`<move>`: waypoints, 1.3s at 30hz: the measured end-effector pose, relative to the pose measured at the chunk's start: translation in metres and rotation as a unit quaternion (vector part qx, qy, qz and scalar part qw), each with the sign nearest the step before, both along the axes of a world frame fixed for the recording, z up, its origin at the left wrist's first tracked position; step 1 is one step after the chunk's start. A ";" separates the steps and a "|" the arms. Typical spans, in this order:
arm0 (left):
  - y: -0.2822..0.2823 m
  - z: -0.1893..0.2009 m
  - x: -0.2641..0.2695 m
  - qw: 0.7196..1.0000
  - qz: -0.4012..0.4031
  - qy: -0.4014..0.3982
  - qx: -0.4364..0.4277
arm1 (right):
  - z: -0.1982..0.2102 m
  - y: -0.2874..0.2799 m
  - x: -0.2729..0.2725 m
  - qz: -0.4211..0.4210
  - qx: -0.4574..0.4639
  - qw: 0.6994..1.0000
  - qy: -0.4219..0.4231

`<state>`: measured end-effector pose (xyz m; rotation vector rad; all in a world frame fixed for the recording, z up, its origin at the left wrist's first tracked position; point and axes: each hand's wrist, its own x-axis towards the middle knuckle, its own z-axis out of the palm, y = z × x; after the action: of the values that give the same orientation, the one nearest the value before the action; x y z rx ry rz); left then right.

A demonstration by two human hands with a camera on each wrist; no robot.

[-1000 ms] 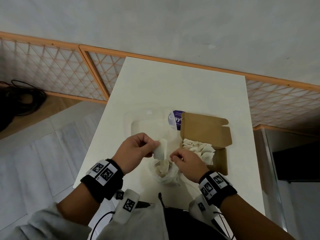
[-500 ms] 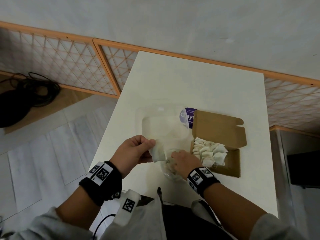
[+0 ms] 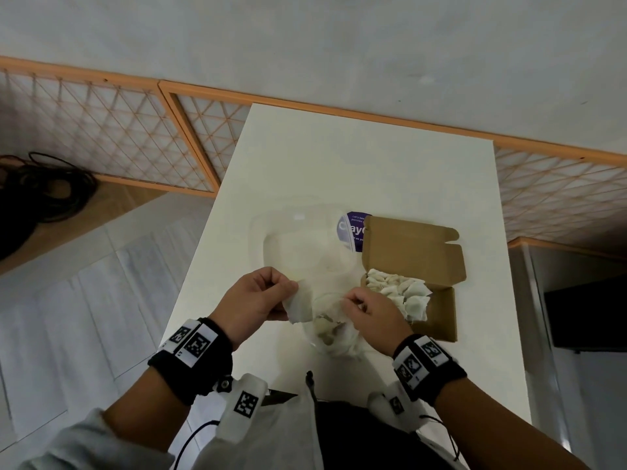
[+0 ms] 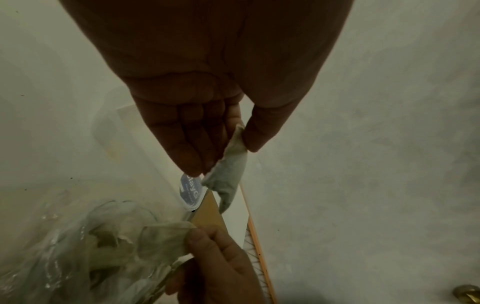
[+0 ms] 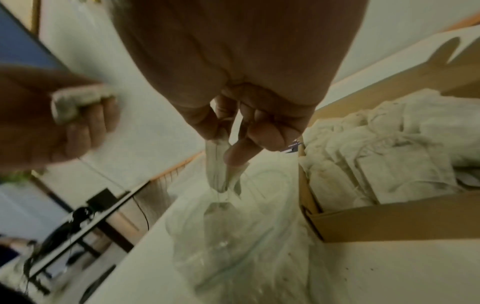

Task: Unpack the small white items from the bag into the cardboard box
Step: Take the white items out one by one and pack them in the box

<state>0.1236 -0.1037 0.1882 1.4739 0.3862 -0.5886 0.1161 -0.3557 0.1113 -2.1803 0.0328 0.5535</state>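
Note:
My left hand (image 3: 268, 293) (image 4: 228, 144) pinches a small white item (image 3: 300, 305) (image 4: 228, 176) between thumb and fingers, just left of the clear plastic bag (image 3: 330, 329) (image 4: 78, 246) (image 5: 233, 236). The bag sits on the table's near edge with a few white items inside. My right hand (image 3: 364, 310) (image 5: 228, 131) pinches the bag's rim at its right side. Right of the bag lies the open cardboard box (image 3: 437, 313) (image 5: 389, 218), its lid raised, holding a pile of white items (image 3: 400, 291) (image 5: 384, 156).
The white table (image 3: 373, 171) carries a clear plastic tray (image 3: 298, 245) behind the bag and a purple round label (image 3: 353, 230) beside the box lid. A lattice fence (image 3: 118, 130) and a coil of black cable (image 3: 34, 198) lie left, on the floor.
My right hand went from inside the bag's mouth to pinching its right rim. My left hand kept its white item and shifted slightly. The head view tilted.

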 end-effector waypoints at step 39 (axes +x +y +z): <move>-0.047 -0.025 -0.007 0.901 -0.354 -0.129 0.214 | 0.083 -0.021 -0.024 -0.070 0.162 0.983 -0.057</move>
<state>0.1167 -0.1504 0.1631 2.1038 -0.2766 -0.9009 0.0923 -0.3767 0.1947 -1.8713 0.0317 0.3286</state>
